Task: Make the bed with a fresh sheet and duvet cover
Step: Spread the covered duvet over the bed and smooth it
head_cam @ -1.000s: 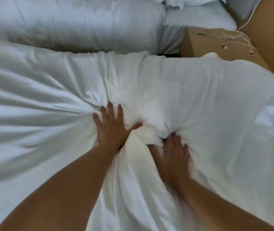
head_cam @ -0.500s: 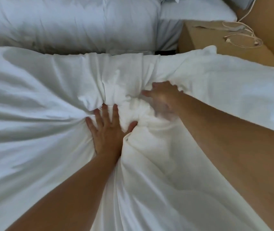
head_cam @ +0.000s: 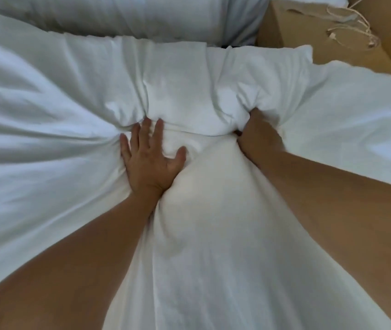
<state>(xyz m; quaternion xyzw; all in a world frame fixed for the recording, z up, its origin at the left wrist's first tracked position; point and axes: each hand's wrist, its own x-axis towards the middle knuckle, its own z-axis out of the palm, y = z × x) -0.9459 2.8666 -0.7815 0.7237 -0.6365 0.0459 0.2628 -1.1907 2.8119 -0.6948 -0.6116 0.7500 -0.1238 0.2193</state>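
Head view: the white duvet (head_cam: 189, 96) lies across the bed, bunched into a thick roll just short of the pillows (head_cam: 142, 17). The left hand (head_cam: 152, 158) presses flat on it, fingers spread. The right hand (head_cam: 259, 134) digs into the roll beside it; its fingers are buried in cloth and blurred, so I cannot tell whether they pinch anything. By my reading the filling seems inside the cover but clumped and creased, so spreading and smoothing remain; the sheet beneath is hidden
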